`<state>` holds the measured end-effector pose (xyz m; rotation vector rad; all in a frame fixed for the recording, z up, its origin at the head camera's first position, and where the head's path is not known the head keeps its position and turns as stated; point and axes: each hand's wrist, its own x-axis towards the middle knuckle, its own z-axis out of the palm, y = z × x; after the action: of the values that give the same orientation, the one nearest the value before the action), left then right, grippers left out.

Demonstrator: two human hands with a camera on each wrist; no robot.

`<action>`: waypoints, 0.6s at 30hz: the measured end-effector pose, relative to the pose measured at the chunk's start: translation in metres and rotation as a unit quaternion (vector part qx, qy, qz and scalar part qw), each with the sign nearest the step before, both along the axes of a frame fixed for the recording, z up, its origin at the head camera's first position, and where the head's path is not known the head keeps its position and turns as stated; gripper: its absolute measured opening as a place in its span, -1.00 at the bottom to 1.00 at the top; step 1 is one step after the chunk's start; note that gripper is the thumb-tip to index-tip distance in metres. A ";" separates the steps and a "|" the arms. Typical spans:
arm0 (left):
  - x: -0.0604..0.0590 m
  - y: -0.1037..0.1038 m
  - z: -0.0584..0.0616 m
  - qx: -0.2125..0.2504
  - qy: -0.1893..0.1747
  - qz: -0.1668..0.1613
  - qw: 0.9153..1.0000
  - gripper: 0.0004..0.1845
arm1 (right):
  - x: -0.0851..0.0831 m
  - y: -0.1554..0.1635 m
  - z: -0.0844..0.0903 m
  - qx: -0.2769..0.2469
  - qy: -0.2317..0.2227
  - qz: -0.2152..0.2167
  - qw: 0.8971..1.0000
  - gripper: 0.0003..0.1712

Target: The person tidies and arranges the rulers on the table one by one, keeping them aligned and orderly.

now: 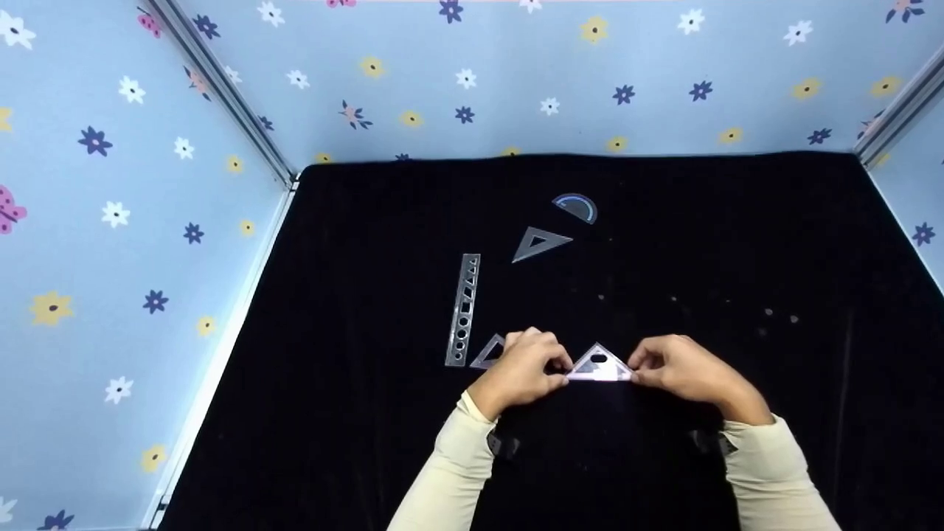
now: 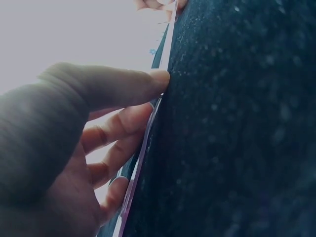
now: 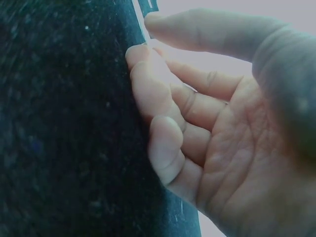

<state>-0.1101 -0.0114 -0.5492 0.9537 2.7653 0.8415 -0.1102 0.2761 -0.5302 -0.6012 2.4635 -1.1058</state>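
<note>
A clear set square (image 1: 606, 372) with a rounded hole lies in front of me, its long side towards me and its tip away. My left hand (image 1: 525, 365) pinches its left corner between thumb and fingertips. At the opposite corner, the thumb and bent fingers of my right hand (image 1: 689, 372) hold on in the same way. Seen from the left wrist, the set square is a thin bright edge (image 2: 169, 42) close over the black cloth. Partly hidden behind my left hand is another clear set square (image 1: 483, 361).
A clear stencil ruler (image 1: 456, 313) with cut-out shapes lies left of the hands. Farther back are a larger set square (image 1: 525, 247) and a protractor (image 1: 577, 210). Black cloth (image 1: 354, 310) covers the table, with flower-patterned panels (image 1: 509, 81) behind and beside it.
</note>
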 end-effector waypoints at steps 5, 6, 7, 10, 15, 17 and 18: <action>0.000 0.001 -0.001 0.000 0.005 0.000 1.000 -0.85 | 0.001 0.001 -0.001 0.005 0.005 -0.009 1.000 -0.92; 0.000 0.001 -0.001 0.000 0.005 0.000 1.000 -0.85 | 0.001 0.001 -0.001 0.005 0.006 -0.011 1.000 -0.92; 0.000 0.001 -0.002 0.000 0.006 0.001 1.000 -0.85 | 0.001 0.001 -0.001 0.006 0.007 -0.013 1.000 -0.92; -0.001 0.001 -0.001 0.004 0.007 0.003 1.000 -0.85 | 0.001 0.000 0.000 0.005 0.009 -0.014 1.000 -0.93; -0.001 0.001 -0.002 0.007 0.007 0.006 1.000 -0.86 | 0.001 -0.001 0.000 0.011 0.005 -0.018 1.000 -0.93; -0.001 0.001 -0.002 0.006 0.006 0.006 1.000 -0.86 | 0.001 -0.001 0.000 0.014 0.006 -0.019 1.000 -0.93; -0.001 0.001 -0.002 0.006 0.005 0.007 1.000 -0.86 | 0.000 -0.001 0.000 0.014 0.006 -0.018 1.000 -0.93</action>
<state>-0.1107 -0.0105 -0.5511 0.9450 2.7817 0.8588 -0.1098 0.2748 -0.5305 -0.5579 2.5057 -1.0820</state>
